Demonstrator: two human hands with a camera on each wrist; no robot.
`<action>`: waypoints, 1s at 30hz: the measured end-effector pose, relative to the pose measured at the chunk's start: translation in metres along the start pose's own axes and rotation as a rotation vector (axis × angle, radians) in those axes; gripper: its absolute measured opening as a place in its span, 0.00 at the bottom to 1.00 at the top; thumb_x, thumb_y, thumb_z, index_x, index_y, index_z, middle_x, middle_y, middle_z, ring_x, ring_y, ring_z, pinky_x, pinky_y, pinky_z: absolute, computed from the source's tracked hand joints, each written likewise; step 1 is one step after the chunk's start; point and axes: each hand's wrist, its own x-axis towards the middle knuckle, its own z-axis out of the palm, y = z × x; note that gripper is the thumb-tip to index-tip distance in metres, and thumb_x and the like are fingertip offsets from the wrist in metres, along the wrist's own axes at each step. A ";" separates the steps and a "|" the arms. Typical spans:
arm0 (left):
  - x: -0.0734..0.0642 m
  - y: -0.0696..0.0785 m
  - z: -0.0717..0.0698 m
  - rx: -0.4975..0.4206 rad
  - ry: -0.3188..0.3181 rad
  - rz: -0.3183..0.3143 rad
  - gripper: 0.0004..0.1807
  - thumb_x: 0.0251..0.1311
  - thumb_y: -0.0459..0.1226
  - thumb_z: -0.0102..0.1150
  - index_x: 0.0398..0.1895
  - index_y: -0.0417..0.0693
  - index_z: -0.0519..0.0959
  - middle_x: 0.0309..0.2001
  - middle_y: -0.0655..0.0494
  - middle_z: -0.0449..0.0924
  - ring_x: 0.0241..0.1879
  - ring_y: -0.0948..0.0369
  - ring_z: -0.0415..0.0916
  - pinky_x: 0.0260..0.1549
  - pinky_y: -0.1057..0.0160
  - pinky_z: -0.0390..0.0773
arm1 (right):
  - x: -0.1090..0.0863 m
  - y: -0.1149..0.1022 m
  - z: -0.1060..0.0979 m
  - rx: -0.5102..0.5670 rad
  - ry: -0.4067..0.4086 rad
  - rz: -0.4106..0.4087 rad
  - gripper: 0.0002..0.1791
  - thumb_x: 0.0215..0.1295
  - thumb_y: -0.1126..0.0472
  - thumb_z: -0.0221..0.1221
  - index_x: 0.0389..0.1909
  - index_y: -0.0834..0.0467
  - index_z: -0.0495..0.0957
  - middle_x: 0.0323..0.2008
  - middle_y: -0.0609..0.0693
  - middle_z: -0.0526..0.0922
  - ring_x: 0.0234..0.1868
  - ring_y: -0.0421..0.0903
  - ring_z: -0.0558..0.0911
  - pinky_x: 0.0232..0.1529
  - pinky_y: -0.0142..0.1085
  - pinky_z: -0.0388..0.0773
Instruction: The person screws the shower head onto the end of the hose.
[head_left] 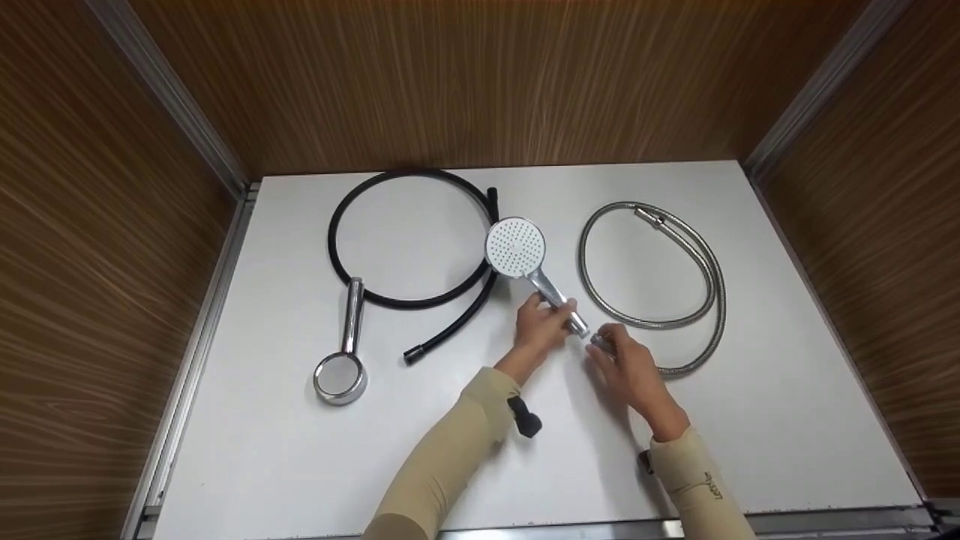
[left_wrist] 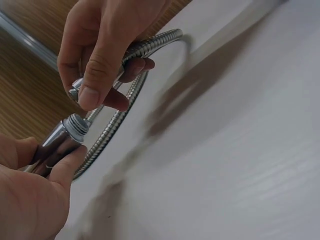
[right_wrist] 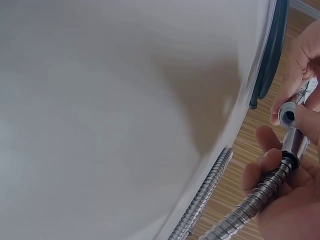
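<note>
My left hand (head_left: 537, 331) grips the chrome handle of a shower head (head_left: 515, 247), whose round white spray face is turned up. The threaded handle end (left_wrist: 76, 126) points toward my right hand (head_left: 631, 373). Between thumb and fingers, that hand pinches the end fitting (right_wrist: 295, 142) of a silver metal shower hose (head_left: 721, 300). A small gap separates the fitting from the thread in the left wrist view. From the right hand the ribbed hose runs back into a loop on the white table.
A black hose (head_left: 330, 236) lies coiled on the table (head_left: 262, 450), partly under the held shower head in the head view. To the left is a second chrome shower head (head_left: 340, 377), its handle tip by that coil. Wood-patterned panels (head_left: 480, 82) enclose the back and sides.
</note>
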 end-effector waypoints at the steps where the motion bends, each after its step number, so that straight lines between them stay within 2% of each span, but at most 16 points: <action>1: -0.001 0.000 0.000 -0.003 0.000 -0.002 0.21 0.64 0.31 0.72 0.57 0.34 0.78 0.44 0.38 0.90 0.40 0.52 0.90 0.40 0.56 0.94 | 0.000 0.000 0.001 0.002 0.000 0.001 0.17 0.73 0.62 0.66 0.56 0.64 0.74 0.45 0.66 0.89 0.48 0.65 0.88 0.52 0.61 0.87; 10: -0.004 -0.002 0.001 0.008 0.024 0.014 0.24 0.63 0.33 0.73 0.59 0.36 0.77 0.43 0.39 0.90 0.38 0.53 0.90 0.40 0.58 0.94 | 0.003 -0.001 0.003 -0.013 0.030 -0.028 0.17 0.72 0.64 0.67 0.56 0.65 0.78 0.49 0.63 0.88 0.49 0.62 0.88 0.51 0.58 0.87; 14: -0.005 -0.002 0.002 0.089 0.052 0.026 0.22 0.63 0.37 0.74 0.57 0.41 0.78 0.41 0.43 0.91 0.35 0.55 0.91 0.31 0.62 0.91 | 0.002 -0.001 0.004 -0.026 0.045 -0.042 0.17 0.72 0.63 0.67 0.56 0.65 0.78 0.48 0.62 0.88 0.48 0.61 0.88 0.48 0.57 0.87; 18: -0.006 -0.001 0.004 0.182 0.077 0.019 0.23 0.64 0.42 0.74 0.58 0.46 0.78 0.41 0.47 0.92 0.32 0.57 0.91 0.20 0.68 0.81 | 0.003 -0.002 0.005 -0.038 0.062 -0.050 0.16 0.73 0.62 0.66 0.56 0.65 0.79 0.45 0.61 0.88 0.45 0.59 0.88 0.44 0.56 0.86; 20: -0.006 0.000 0.005 0.202 0.079 0.019 0.25 0.64 0.43 0.74 0.60 0.47 0.78 0.42 0.48 0.92 0.33 0.59 0.90 0.19 0.69 0.79 | 0.003 -0.002 0.005 -0.045 0.073 -0.048 0.16 0.73 0.62 0.66 0.55 0.65 0.79 0.44 0.61 0.88 0.42 0.57 0.88 0.42 0.55 0.86; 25: -0.007 -0.001 0.005 0.218 0.084 0.028 0.26 0.64 0.43 0.74 0.61 0.46 0.78 0.43 0.48 0.92 0.31 0.60 0.89 0.21 0.67 0.82 | 0.004 -0.002 0.004 -0.048 0.078 -0.027 0.16 0.73 0.62 0.66 0.56 0.65 0.79 0.43 0.61 0.89 0.37 0.54 0.85 0.39 0.52 0.84; 30: -0.009 -0.002 0.006 0.258 0.097 0.013 0.27 0.64 0.45 0.74 0.62 0.47 0.78 0.40 0.51 0.91 0.28 0.60 0.87 0.17 0.69 0.77 | 0.004 -0.004 0.003 -0.049 0.074 -0.015 0.17 0.73 0.61 0.66 0.57 0.64 0.79 0.42 0.60 0.89 0.34 0.52 0.82 0.37 0.48 0.82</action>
